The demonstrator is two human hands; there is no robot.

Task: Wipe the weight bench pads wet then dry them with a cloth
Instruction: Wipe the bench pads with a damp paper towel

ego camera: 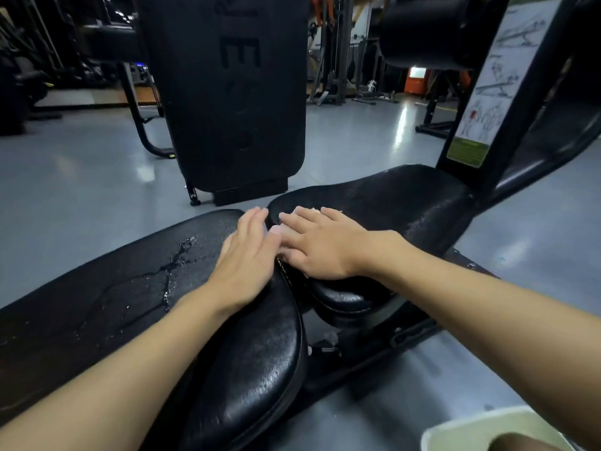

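Two black bench pads meet in front of me. The long back pad (97,307) runs to the left and has a puddle of water (169,271) on it. The seat pad (406,203) lies to the right and glistens wet. My left hand (247,255) lies flat with straight fingers on the back pad's end. My right hand (318,245) presses flat on a light cloth (302,210) at the seat pad's near edge. Only a small pale strip of the cloth shows past the fingers.
A tall black upright pad (234,92) stands on the grey floor just behind the bench. The machine's frame with an instruction placard (494,83) rises at the right. A pale container rim (487,424) sits at the bottom right. Other gym machines line the background.
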